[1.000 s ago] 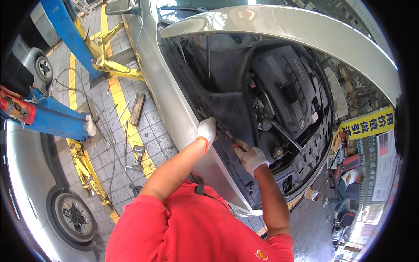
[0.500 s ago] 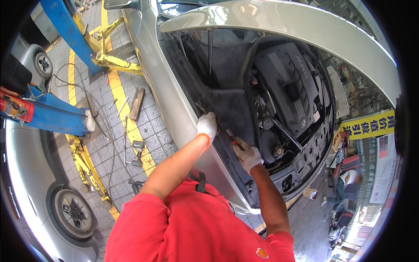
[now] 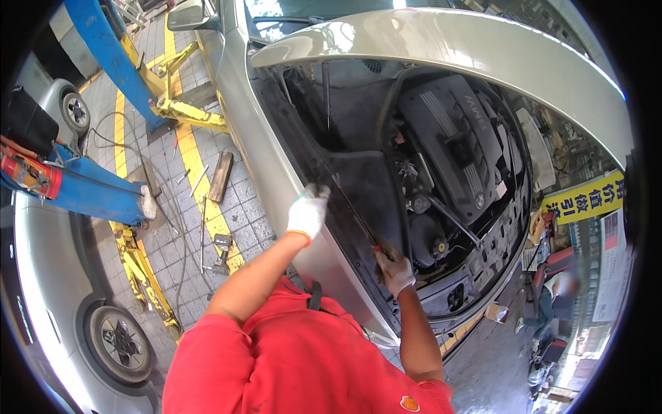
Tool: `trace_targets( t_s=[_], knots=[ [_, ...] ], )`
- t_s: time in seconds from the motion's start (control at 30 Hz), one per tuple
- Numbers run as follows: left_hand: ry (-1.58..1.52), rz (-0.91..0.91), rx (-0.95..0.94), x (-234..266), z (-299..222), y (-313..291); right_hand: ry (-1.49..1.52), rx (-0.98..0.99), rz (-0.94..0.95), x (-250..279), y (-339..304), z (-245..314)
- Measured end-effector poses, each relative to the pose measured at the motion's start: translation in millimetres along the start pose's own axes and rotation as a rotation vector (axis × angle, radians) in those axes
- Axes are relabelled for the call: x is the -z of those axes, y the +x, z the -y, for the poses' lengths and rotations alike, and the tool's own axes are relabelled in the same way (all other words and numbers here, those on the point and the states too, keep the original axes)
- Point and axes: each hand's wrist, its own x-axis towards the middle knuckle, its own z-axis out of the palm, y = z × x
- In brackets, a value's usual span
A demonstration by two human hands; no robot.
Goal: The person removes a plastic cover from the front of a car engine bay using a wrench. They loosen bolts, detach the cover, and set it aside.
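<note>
One long, thin, dark metal tool with red handle (image 3: 360, 222) held in right hand (image 3: 395, 270) in dirty white glove, fingers wrapped round handle. Tool pointed forward and left from right hand; far tip seen just right of left hand (image 3: 308, 208) in white glove. Left fingers curled; whether anything is pinched cannot be told. Silver metal car side (image 3: 274, 165) seen left of left hand, smooth black plastic cover (image 3: 365, 181) right of it. Tool best moved softly and steadily, so paint is not scratched.

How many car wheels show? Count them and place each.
2: one wheel at upper left; another at lower left, on a silver car. Wheels on the open-hooded car are hidden.
</note>
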Motion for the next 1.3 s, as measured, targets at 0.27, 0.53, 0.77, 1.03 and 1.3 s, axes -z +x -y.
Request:
trace_targets(
  t_s=[0.27, 0.53, 0.77, 1.03, 1.3],
  knots=[
    [0.799, -0.016, -0.359, 25.0, 12.9, 59.9, 0.008, 0.018, -0.085, -5.5, -10.0, -46.7],
    [1.033, 0.139, -0.383, 4.7, -16.9, 74.9, -0.873, 1.078, -0.214, 13.3, 10.4, -78.5],
    [-0.407, 0.315, 0.088, 52.3, 19.8, 68.4, -1.103, 0.728, 0.011, 5.6, -7.2, 1.0],
    [-1.511, 0.342, 0.385, 74.1, 110.5, -19.0, -1.353, 0.596, 0.164, -4.6, -21.8, 114.7],
    [-1.538, 0.292, 0.533, 84.7, 115.0, -26.0, -1.417, 0.577, 0.179, -13.9, -14.6, 122.5]
  ],
)
